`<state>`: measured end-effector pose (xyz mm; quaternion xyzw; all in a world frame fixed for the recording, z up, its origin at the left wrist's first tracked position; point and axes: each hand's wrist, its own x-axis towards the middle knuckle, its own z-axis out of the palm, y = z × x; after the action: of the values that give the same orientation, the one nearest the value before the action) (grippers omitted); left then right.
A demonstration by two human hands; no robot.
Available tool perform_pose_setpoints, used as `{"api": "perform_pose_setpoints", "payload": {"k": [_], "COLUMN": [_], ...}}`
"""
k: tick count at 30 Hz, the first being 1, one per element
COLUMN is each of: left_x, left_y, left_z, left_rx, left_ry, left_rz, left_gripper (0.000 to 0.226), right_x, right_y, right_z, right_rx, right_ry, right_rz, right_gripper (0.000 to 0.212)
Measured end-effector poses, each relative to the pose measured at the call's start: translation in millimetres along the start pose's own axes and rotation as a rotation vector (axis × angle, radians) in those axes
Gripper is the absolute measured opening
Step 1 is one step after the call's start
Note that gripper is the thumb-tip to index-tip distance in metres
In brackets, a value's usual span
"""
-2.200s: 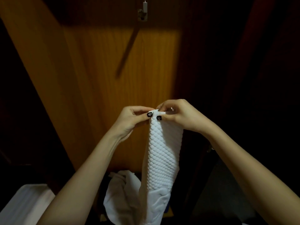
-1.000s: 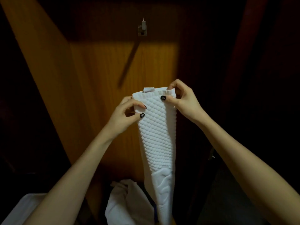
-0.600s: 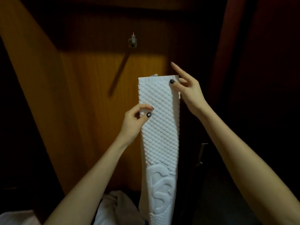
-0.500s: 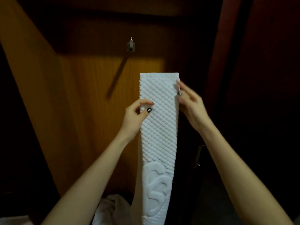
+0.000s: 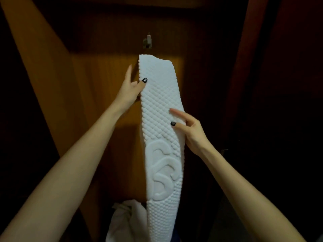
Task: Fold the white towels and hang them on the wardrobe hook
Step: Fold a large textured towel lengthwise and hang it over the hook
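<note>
While L hand (image 5: 130, 91) pinches towel (image 5: 160, 96) up top, R hand (image 5: 190, 132) pinches its mid-edge.

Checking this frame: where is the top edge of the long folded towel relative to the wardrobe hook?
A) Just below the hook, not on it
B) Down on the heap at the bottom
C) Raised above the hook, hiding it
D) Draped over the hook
A: the towel ends just under the hook, which is fully visible with a gap between them, while the left hand and right hand hold its side edges.
</note>
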<state>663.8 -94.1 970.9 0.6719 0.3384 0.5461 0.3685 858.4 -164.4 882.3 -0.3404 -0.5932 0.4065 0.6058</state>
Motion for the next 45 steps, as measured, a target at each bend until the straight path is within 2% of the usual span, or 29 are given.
{"api": "perform_pose_setpoints", "payload": {"k": [2, 3, 5, 6, 10, 13, 16, 21, 25, 29, 33, 36, 41, 45], "left_x": [-3.5, -8.8, -27.4, -40.6, -81.1, -95.7, -103.8, -101.0, -96.2, -88.6, -82.9, -82.4, -88.5, -93.5], "left_y": [-10.5, -18.8, -42.8, -54.8, -95.1, -101.2, -107.3, -110.4, -105.5, -102.2, -98.1, -98.4, -98.4, -100.2], "left_z": [-9.7, -12.2, -12.0, -7.5, 14.1, 24.5, 27.7, 35.0, 45.1, 46.8, 45.6, 51.0, 66.5, 62.9], "left_rx": [-0.056, -0.119, -0.219, -0.252, -0.450, -0.532, -0.454, -0.343, -0.313, -0.251, -0.083, -0.016, -0.117, -0.025], "left_ry": [0.037, 0.047, 0.076, 0.079, -0.017, -0.013, 0.016, 0.071, 0.114, -0.002, -0.095, -0.004, 0.185, 0.149], "left_rz": [-0.106, -0.136, -0.190, -0.212, -0.284, -0.284, -0.245, -0.043, -0.044, -0.053, -0.059, -0.032, 0.006, 0.086], "left_gripper": [0.070, 0.058, 0.021, 0.015, 0.024, 0.019, 0.010, 0.019, 0.016, 0.012, 0.013, 0.021, 0.033, 0.022], "right_x": [5.4, 7.8, 12.8, 15.7, 27.6, 29.4, 24.5, 22.4, 24.8, 24.5, 23.7, 23.2, 29.5, 32.4], "right_y": [-3.7, -6.1, -11.2, -13.3, -14.0, -9.0, -1.8, 2.9, 0.2, -1.9, -2.3, -4.2, -5.1, -3.6], "right_z": [7.0, 8.8, 9.0, 8.3, 2.7, -3.9, -11.2, -22.2, -28.9, -36.2, -43.3, -44.7, -38.2, -33.6], "right_rx": [0.038, 0.060, 0.109, 0.134, 0.185, 0.219, 0.215, 0.222, 0.218, 0.250, 0.247, 0.227, 0.140, 0.111], "right_ry": [0.037, 0.049, 0.059, 0.063, 0.083, 0.091, 0.092, 0.091, 0.070, 0.066, 0.063, 0.048, 0.123, 0.157], "right_rz": [0.007, 0.015, 0.035, 0.047, 0.097, 0.117, 0.151, 0.192, 0.192, 0.206, 0.223, 0.239, 0.179, 0.157], "right_gripper": [0.034, 0.034, 0.034, 0.034, 0.033, 0.036, 0.038, 0.038, 0.038, 0.039, 0.039, 0.040, 0.037, 0.034]}}
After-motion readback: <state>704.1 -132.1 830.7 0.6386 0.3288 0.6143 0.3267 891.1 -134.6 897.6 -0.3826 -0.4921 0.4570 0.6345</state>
